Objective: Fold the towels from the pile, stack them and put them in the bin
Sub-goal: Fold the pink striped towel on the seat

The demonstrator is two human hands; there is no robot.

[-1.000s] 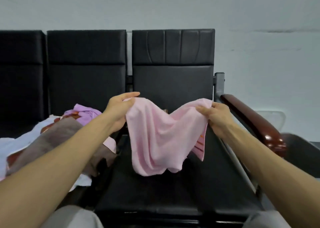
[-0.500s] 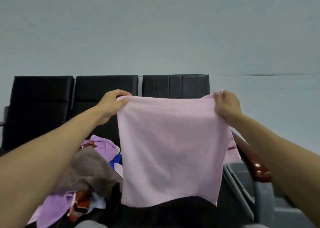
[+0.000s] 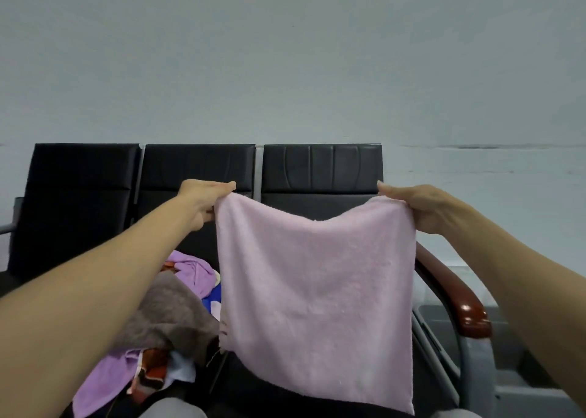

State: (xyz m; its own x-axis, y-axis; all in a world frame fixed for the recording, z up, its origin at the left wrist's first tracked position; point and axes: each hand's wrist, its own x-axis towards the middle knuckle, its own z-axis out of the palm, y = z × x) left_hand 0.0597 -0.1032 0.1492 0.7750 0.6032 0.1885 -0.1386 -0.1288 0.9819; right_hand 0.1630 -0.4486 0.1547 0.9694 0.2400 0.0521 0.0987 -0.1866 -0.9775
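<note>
1. The step in hand looks like the opening out of one towel before its first fold: a pale pink, square terry towel [image 3: 317, 290] is held up flat in the air in front of the row of black padded seats [image 3: 320, 170].
2. The left hand [image 3: 203, 202] pinches the towel's corner at 11 o'clock, fingers [image 3: 222, 187] curled over the top hem. The right hand [image 3: 421, 208] pinches the corner at 1 o'clock the same way. Neither hand holds anything else.
3. The top hem sags a little between the two grips. The rest hangs free toward 6 o'clock, its lower edge just above the seat, as far as I can tell.
4. The pile of crumpled towels [image 3: 177, 316], brown, lilac and patterned, lies on the seat at 8 o'clock from the pink one, partly behind the left forearm.
5. Next, I'd judge, the corners must be brought together evenly or the towel lowered flat onto the seat. A slack hem would give a crooked fold.
6. I can't pick out the bin for sure.
</note>
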